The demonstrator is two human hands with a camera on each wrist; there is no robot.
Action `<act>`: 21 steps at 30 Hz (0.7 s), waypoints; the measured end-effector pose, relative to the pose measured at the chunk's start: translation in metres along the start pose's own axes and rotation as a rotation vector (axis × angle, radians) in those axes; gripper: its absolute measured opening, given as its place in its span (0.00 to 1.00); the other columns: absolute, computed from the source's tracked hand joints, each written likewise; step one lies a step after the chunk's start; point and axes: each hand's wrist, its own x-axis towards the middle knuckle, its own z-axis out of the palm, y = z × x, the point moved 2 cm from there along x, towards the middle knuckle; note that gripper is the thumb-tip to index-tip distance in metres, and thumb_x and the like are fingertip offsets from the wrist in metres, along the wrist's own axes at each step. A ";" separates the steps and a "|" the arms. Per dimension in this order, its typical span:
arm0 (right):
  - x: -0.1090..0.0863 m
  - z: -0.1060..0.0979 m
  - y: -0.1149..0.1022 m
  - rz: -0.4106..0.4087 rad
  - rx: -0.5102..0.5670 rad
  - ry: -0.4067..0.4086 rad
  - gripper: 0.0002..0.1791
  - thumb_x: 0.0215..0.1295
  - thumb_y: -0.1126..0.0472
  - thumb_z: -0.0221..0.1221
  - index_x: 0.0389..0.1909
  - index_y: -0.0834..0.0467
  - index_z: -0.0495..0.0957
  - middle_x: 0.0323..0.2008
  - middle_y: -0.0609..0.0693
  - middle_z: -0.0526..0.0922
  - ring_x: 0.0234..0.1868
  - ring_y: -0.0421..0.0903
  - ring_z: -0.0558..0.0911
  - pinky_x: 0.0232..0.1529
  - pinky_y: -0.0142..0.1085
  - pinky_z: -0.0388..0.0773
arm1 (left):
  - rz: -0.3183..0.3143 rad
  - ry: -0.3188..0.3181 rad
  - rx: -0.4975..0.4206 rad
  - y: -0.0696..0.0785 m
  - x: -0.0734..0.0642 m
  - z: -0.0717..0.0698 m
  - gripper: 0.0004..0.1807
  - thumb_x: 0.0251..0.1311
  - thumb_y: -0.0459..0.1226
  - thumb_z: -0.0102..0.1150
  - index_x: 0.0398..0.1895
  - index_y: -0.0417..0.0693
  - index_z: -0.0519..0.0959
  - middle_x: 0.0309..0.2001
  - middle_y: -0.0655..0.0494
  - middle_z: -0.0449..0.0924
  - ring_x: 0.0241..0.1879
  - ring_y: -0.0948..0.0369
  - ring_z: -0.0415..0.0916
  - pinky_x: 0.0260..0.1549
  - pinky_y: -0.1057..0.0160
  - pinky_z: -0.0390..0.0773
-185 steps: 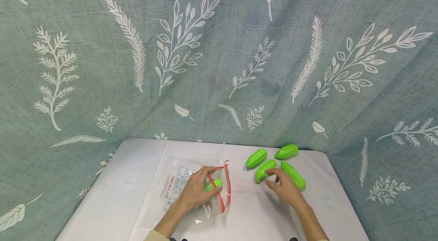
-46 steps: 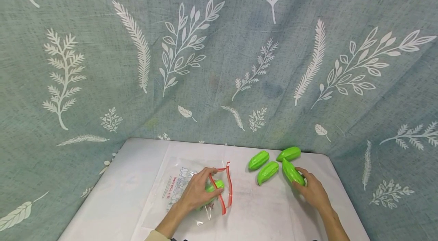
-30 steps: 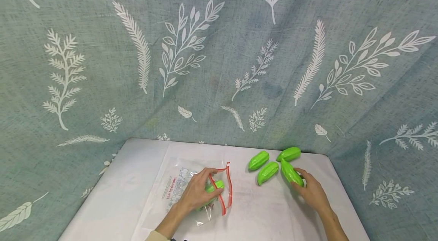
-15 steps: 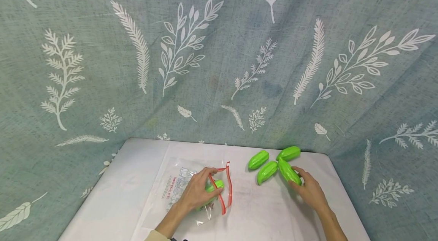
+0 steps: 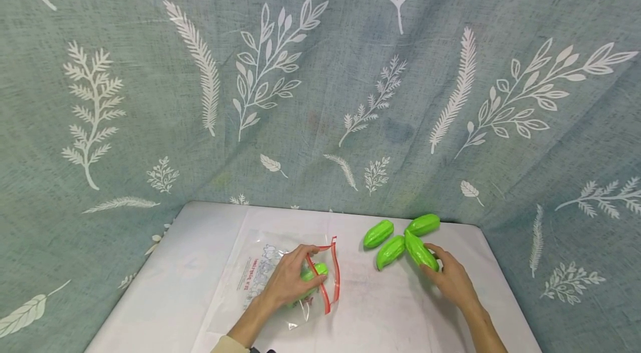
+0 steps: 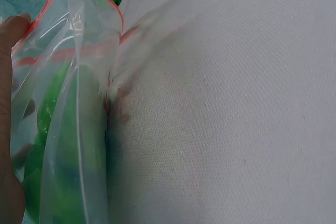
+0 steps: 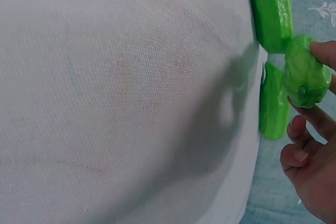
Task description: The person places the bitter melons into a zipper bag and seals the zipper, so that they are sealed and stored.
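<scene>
In the head view my left hand (image 5: 290,276) holds a clear zip-top bag (image 5: 252,297) by its red-edged mouth, which gapes to the right. A bright green, ridged vegetable-shaped piece (image 5: 315,271) lies inside; the left wrist view shows green through the plastic of the bag (image 6: 79,145). Over on the right, my right hand (image 5: 453,278) pinches another such green piece (image 5: 419,250) between thumb and fingers. In the right wrist view the held piece (image 7: 305,74) has its blunt stem end facing the camera, the lower fingers curled beneath it.
Three more green pieces lie by the held one: one at the back (image 5: 423,225), one left of it (image 5: 378,234), one nearer the front (image 5: 390,253). They rest on a white-covered table (image 5: 370,308). A leaf-patterned curtain (image 5: 300,119) rises behind and at both sides.
My right hand has gone from the front middle piece to the right-hand one, then shifted it left until its tip meets the neighbouring pieces. My left hand stays on the bag.
</scene>
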 end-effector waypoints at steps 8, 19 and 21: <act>-0.001 0.001 -0.004 0.014 0.004 -0.015 0.37 0.65 0.41 0.64 0.71 0.49 0.68 0.55 0.55 0.79 0.48 0.50 0.79 0.42 0.44 0.76 | -0.009 0.004 0.009 0.001 0.000 -0.001 0.37 0.50 0.53 0.75 0.63 0.59 0.73 0.55 0.62 0.80 0.52 0.64 0.78 0.54 0.49 0.77; -0.001 0.004 -0.004 0.026 0.008 -0.031 0.38 0.63 0.40 0.64 0.71 0.47 0.67 0.55 0.55 0.79 0.41 0.46 0.76 0.37 0.38 0.72 | -0.019 0.012 0.013 0.001 -0.001 0.000 0.36 0.50 0.54 0.76 0.63 0.60 0.73 0.54 0.68 0.79 0.52 0.64 0.78 0.53 0.52 0.78; -0.001 0.004 -0.004 0.027 0.011 -0.033 0.38 0.63 0.39 0.64 0.71 0.47 0.67 0.55 0.55 0.79 0.42 0.46 0.77 0.37 0.39 0.72 | -0.013 0.019 0.016 0.001 0.000 0.000 0.36 0.50 0.54 0.76 0.63 0.59 0.74 0.54 0.68 0.79 0.51 0.64 0.78 0.52 0.52 0.78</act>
